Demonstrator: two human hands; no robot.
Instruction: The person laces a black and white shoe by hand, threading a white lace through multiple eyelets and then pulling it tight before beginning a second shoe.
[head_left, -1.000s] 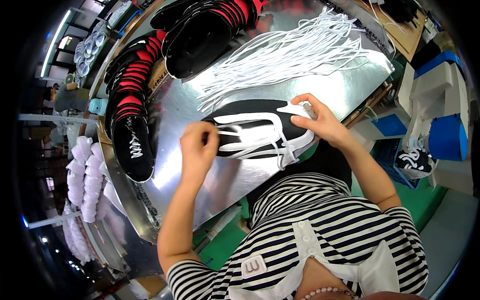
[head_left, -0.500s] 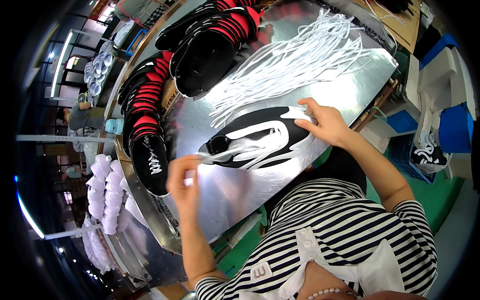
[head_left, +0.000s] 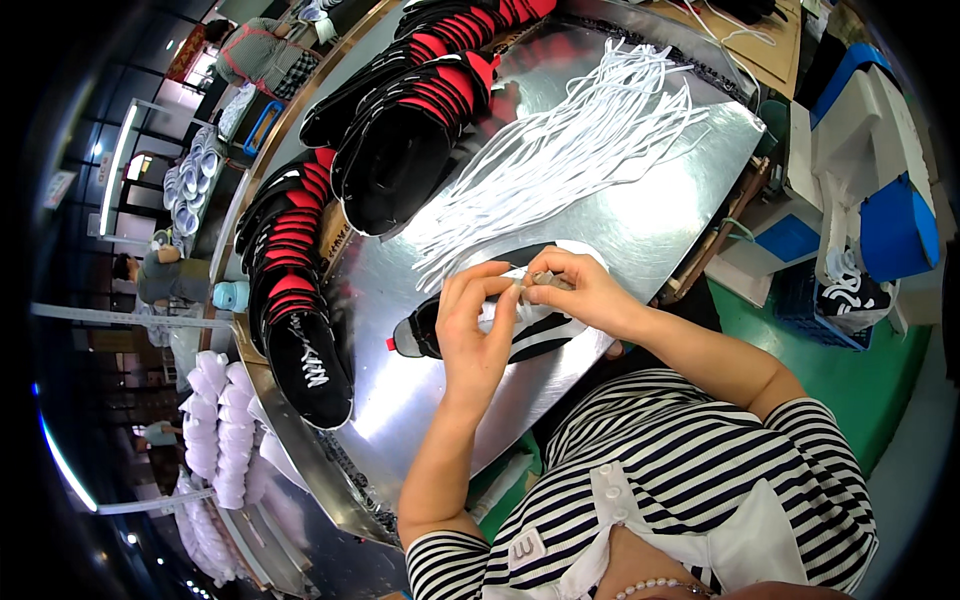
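Observation:
A black-and-white shoe upper (head_left: 541, 338) lies on the metal tabletop in front of me, its grey heel with a small red tab pointing left. Over its lacing area, my left hand (head_left: 475, 322) and my right hand (head_left: 585, 288) meet with fingertips almost touching. Both hands are closed in a pinch on a thin white shoelace, of which only a little shows between the fingers. My hands cover most of the upper's opening and the lace's path. Just beyond the upper, a spread bundle of white shoelaces (head_left: 560, 140) lies on the table.
Nested black-and-red uppers (head_left: 292, 285) curve along the table's left side, and another stack (head_left: 400, 150) stands farther back. To the right are a blue crate (head_left: 800, 310) and pale boxes (head_left: 860, 150). White bundled pieces (head_left: 220, 420) sit beyond the left edge. Other people are in the background.
My left hand has come from beside the heel to the upper's lacing, where it meets my right hand. The right hand has left the toe and moved left. Both now pinch.

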